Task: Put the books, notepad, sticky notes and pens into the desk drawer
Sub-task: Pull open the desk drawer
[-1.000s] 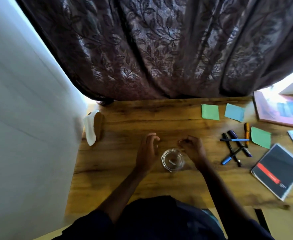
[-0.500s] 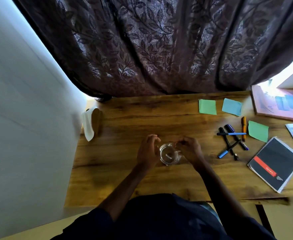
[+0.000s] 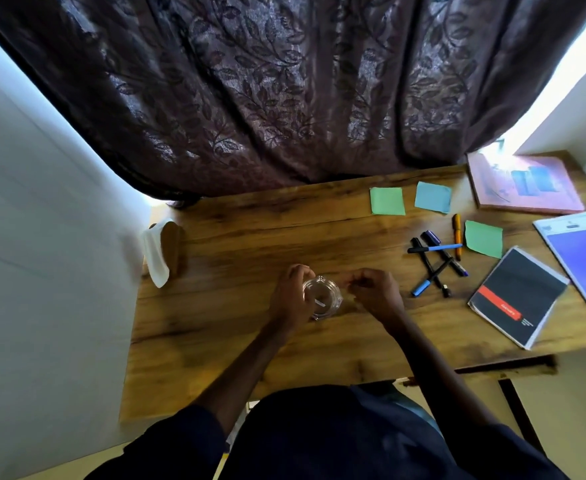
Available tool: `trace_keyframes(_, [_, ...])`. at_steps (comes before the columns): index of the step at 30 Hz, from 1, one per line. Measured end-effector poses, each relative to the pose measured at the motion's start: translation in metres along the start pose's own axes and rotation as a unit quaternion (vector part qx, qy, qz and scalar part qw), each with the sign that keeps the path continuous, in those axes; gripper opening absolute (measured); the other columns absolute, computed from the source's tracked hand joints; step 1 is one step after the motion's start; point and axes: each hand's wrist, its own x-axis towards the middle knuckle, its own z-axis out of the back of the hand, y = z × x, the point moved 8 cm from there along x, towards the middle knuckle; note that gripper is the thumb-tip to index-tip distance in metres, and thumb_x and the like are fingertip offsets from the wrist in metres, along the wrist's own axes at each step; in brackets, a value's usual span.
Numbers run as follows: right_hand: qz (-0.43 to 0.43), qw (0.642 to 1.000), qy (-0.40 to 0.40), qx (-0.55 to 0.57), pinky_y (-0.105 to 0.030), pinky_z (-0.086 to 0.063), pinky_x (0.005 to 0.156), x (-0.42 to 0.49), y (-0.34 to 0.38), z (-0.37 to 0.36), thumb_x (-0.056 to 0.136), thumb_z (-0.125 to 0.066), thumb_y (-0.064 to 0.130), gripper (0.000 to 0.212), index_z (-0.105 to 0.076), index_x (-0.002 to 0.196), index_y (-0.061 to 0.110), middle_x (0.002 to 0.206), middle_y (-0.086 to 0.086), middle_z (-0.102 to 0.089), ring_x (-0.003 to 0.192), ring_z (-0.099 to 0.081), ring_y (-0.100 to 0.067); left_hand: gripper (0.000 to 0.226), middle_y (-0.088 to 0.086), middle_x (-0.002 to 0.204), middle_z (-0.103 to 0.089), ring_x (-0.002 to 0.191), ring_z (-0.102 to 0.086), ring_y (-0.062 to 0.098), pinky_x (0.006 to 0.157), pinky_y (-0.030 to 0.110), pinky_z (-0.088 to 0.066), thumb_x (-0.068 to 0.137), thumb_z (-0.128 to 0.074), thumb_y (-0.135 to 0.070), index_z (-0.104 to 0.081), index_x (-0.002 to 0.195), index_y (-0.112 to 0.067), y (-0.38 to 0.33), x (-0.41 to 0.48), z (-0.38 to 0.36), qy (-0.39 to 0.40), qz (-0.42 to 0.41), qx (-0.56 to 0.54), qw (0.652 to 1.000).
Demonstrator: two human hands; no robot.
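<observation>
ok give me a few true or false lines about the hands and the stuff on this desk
1. The left hand grips the glass dish. True.
2. Three sticky notes lie on the desk. True.
3. The pens are already in the drawer. False: they lie in a loose pile on the desk.
4. The black notepad lies left of the glass dish. False: it lies to the right, near the front edge.
</observation>
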Motion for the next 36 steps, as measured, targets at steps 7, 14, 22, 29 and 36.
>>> trace_keyframes(7, [0.038, 0.999, -0.028, -0.025, -0.015, -0.052, 0.051, -0.013, -0.006, 0.011, 0.073, -0.088, 0.009, 0.014, -0.08, 0.08, 0.019, 0.074, 0.011, -0.075, 0.06, -0.069, 0.007, 0.011, -0.009, 0.098, -0.072, 0.087, -0.068, 0.013, 0.074, 0.029, -0.053, 0.092, -0.065, -0.019, -0.067, 0.103, -0.021, -0.002, -0.003, 0.006, 0.001, 0.067, 0.014, 0.998])
trace_keyframes(14, [0.074, 0.993, -0.01, -0.09, -0.016, -0.047, 0.045, -0.014, -0.012, 0.007, 0.085, -0.079, 0.028, 0.014, -0.078, 0.075, 0.019, 0.068, 0.011, -0.072, 0.055, -0.066, 0.0, 0.045, -0.008, 0.072, -0.072, 0.068, -0.069, 0.014, 0.066, 0.036, -0.058, 0.093, -0.049, -0.06, -0.068, 0.081, -0.021, 0.01, -0.005, -0.004, 0.033, 0.113, 0.077, 0.99])
trace_keyframes(22, [0.104, 0.987, 0.03, -0.122, -0.005, -0.047, 0.054, 0.019, -0.039, 0.049, 0.085, -0.07, 0.004, 0.017, -0.078, 0.092, 0.017, 0.096, 0.01, -0.076, 0.074, -0.07, -0.001, 0.026, -0.006, 0.114, -0.072, 0.1, -0.068, 0.014, 0.078, 0.028, -0.055, 0.096, -0.058, -0.019, -0.067, 0.121, -0.022, -0.058, 0.015, -0.041, 0.049, 0.047, 0.041, 0.997])
trace_keyframes(29, [0.056, 0.994, -0.03, -0.093, -0.001, -0.042, 0.058, 0.038, -0.083, 0.147, 0.083, -0.072, 0.004, 0.011, -0.078, 0.088, 0.012, 0.087, 0.01, -0.073, 0.075, -0.067, -0.004, 0.018, -0.003, 0.105, -0.072, 0.098, -0.065, 0.013, 0.083, 0.03, -0.053, 0.093, -0.063, -0.011, -0.069, 0.109, -0.017, -0.115, 0.035, -0.094, 0.017, 0.036, 0.039, 0.998])
trace_keyframes(36, [-0.006, 0.999, -0.033, -0.006, -0.03, -0.057, 0.06, 0.013, -0.148, 0.202, 0.087, -0.071, 0.013, 0.007, -0.076, 0.089, 0.017, 0.077, 0.004, -0.076, 0.067, -0.072, -0.009, 0.02, -0.007, 0.106, -0.071, 0.098, -0.066, 0.015, 0.086, 0.039, -0.057, 0.089, -0.059, -0.019, -0.067, 0.106, -0.025, -0.17, 0.021, -0.185, 0.081, 0.01, 0.054, 0.995])
